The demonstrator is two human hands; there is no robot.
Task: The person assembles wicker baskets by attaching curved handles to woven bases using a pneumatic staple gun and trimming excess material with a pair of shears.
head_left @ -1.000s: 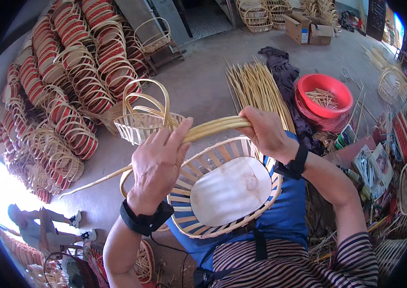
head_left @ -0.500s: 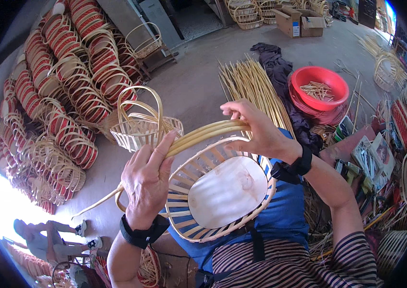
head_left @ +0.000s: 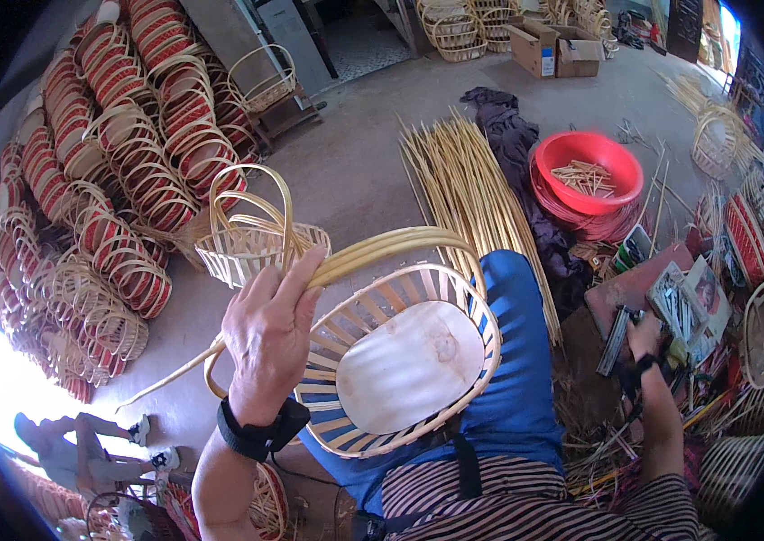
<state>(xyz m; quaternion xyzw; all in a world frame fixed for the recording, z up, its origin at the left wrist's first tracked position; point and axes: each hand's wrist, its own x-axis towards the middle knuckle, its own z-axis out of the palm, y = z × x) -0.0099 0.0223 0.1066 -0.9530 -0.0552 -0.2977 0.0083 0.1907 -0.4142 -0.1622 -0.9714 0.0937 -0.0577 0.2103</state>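
Note:
My left hand (head_left: 269, 334) is closed around several yellow cane strips (head_left: 382, 245), bent into an arch above an oval slatted basket (head_left: 486, 370) with a pale flat base, resting on my blue-trousered lap. A long loose cane end sticks out to the lower left. My right hand (head_left: 644, 334) is down at the right, gripping a metal staple gun (head_left: 613, 347) over a cluttered board. A small slatted basket with tall handles (head_left: 236, 252) stands just beyond my left hand.
Stacked red-banded baskets (head_left: 129, 153) fill the left. A cane bundle (head_left: 463, 180), dark cloth (head_left: 504, 122) and red basin (head_left: 589, 144) of short sticks lie ahead. Cardboard boxes (head_left: 531, 54) are at the back. Another person (head_left: 75, 451) sits at lower left; tools and baskets crowd the right.
My right hand has let go of the bent cane and moved down to the right onto the staple gun. My left hand still holds the cane, slightly further left.

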